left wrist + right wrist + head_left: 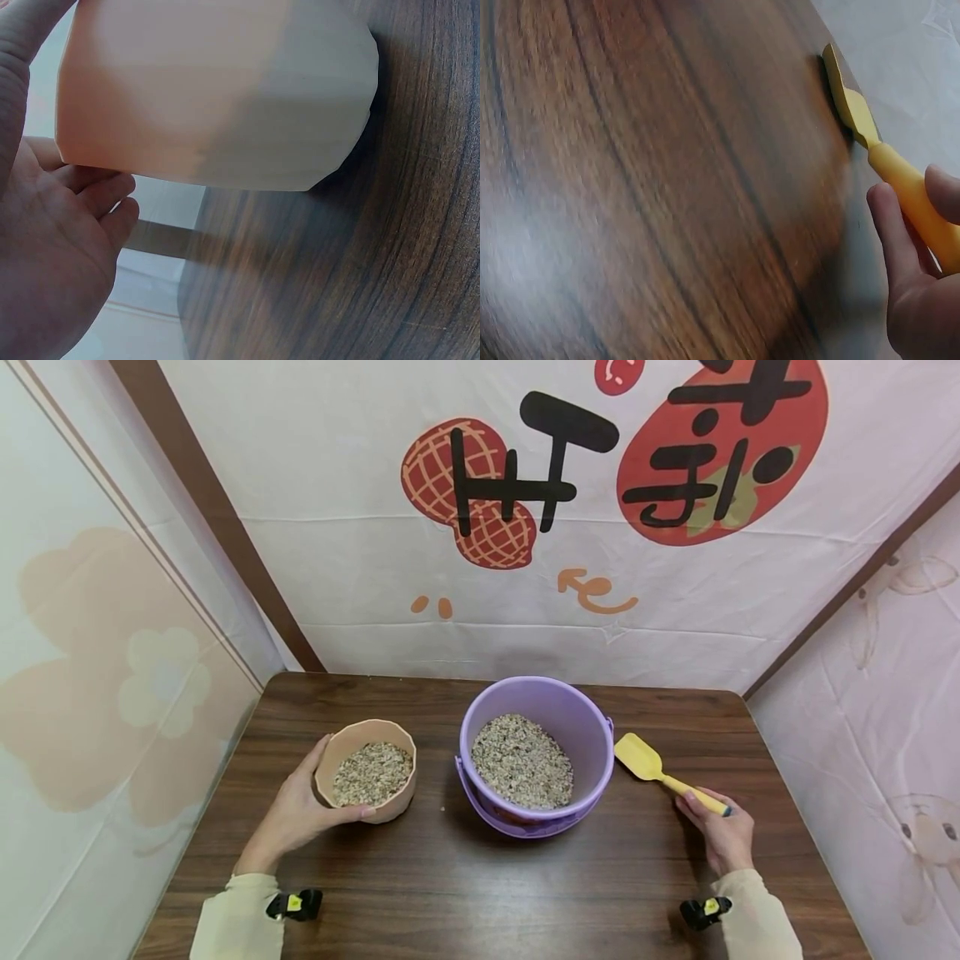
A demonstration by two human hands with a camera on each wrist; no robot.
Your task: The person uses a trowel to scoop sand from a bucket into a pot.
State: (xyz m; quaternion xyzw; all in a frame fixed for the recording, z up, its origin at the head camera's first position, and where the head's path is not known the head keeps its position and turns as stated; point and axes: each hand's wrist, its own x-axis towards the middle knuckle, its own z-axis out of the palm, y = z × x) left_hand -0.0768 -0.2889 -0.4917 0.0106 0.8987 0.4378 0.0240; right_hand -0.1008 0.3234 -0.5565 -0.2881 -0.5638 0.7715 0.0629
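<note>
On the left of the table, my left hand [303, 802] grips a peach faceted pot [401, 797] by its rim and side. Grainy, gravel-like material [372, 772] covers the pot's bottom. In the left wrist view the pot's wall [217, 90] fills the top, with the fingers [112, 196] against its edge. My right hand [723, 831] holds a yellow toy shovel [641, 757] by its handle, thumb and finger on either side. The right wrist view shows the shovel blade [846, 101] low over the tabletop. Between the hands stands a purple bucket [592, 727], partly filled with similar grains [522, 764].
The dark wood table [480, 893] meets a printed white cloth wall [337, 568] at the back. Cloth panels also stand at the left and right sides. The bucket's handle [487, 814] hangs down at its front. A tiny crumb lies between pot and bucket.
</note>
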